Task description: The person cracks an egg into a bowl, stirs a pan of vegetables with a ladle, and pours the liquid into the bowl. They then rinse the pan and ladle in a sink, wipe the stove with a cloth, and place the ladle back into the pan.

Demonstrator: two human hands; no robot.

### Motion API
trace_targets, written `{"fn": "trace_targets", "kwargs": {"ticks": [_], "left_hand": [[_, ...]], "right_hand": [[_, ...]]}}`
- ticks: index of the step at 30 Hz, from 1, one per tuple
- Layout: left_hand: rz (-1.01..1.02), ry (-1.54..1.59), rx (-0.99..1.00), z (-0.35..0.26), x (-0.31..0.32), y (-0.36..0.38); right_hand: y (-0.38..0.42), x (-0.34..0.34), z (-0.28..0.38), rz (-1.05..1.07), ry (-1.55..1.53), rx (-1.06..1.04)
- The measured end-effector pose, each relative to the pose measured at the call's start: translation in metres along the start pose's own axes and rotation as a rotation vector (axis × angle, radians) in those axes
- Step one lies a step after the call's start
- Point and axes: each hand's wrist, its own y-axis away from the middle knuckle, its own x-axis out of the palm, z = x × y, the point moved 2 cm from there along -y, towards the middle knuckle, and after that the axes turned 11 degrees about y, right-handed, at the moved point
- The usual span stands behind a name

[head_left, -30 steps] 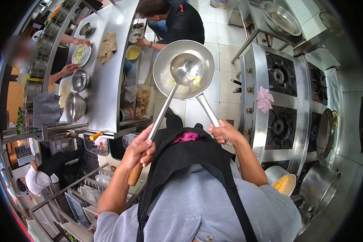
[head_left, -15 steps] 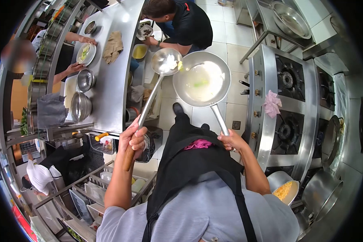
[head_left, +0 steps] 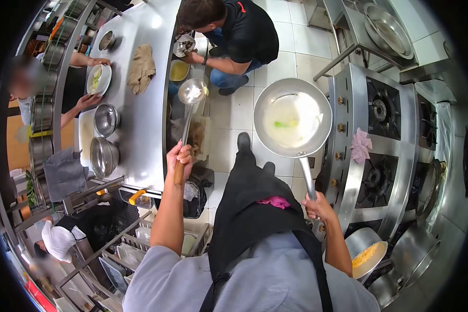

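Note:
My left hand (head_left: pixel 179 159) is wrapped round the wooden grip of a long steel ladle (head_left: pixel 190 92). The ladle's bowl points away from me, with a bit of yellow food at its right rim. In my right hand (head_left: pixel 319 206) is the handle of a frying pan (head_left: pixel 262 134), which is held out over the floor beside the stove. A thin coating of pale liquid and a small green and yellow piece of food (head_left: pixel 286 124) lie in the pan. Pan and ladle are well apart.
On my right stands a gas stove (head_left: pixel 351 171) with a pink cloth (head_left: pixel 360 145) and a pot of yellow food (head_left: pixel 367 259). To the left runs a steel counter (head_left: pixel 135 122) with metal bowls (head_left: pixel 105 156). A person (head_left: pixel 239 39) crouches ahead; another holds a plate (head_left: pixel 99 80) across the counter.
The frying pan has moved right, toward the stove, in my right hand. The ladle has swung left and away from the pan's rim, so the gap between them has grown.

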Motion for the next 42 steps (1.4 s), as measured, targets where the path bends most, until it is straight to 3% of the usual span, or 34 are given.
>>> {"fn": "trace_targets", "kwargs": {"ticks": [12, 21, 31, 37, 42], "left_hand": [[-0.099, -0.132, 0.137, -0.06, -0.02, -0.098], [-0.068, -0.149, 0.118, -0.085, -0.026, -0.147], [-0.14, -0.294, 0.253, -0.102, -0.001, -0.186], [-0.241, -0.507, 0.348, -0.111, 0.021, -0.208], [-0.356, -0.97, 0.428, -0.126, 0.011, -0.234]], "right_hand": [[0.006, 0.023, 0.021, 0.009, -0.078, -0.014], [0.01, 0.031, 0.026, -0.023, -0.107, 0.041], [0.004, 0.035, 0.034, -0.007, -0.154, 0.043], [0.001, 0.037, 0.037, -0.014, -0.168, 0.059], [0.0, 0.043, 0.048, -0.036, -0.184, 0.046]]}}
